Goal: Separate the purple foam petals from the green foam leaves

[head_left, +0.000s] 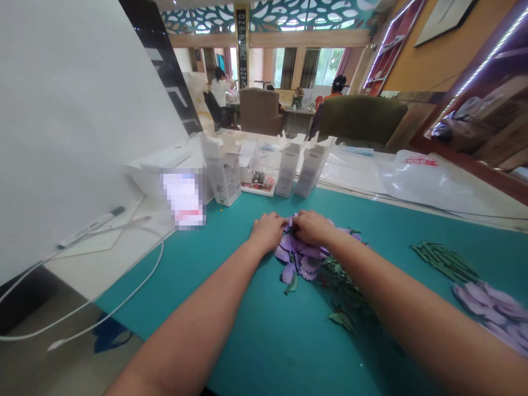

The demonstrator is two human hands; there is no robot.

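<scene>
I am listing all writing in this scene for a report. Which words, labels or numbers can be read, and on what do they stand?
"INTERNET": vertical white letters on the black pillar sign; neighbouring letters are unsure.
Print on the tall white cardboard cartons: too small to read.
Red print on the clear plastic bag: blurred.
Label on the white box: pixelated, unreadable.

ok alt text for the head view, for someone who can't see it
The left hand and right hand meet on a bunch of purple flowers lying on a teal mat. Small white boxes stand behind it; loose green stems and more purple petals lie to the right.
</scene>
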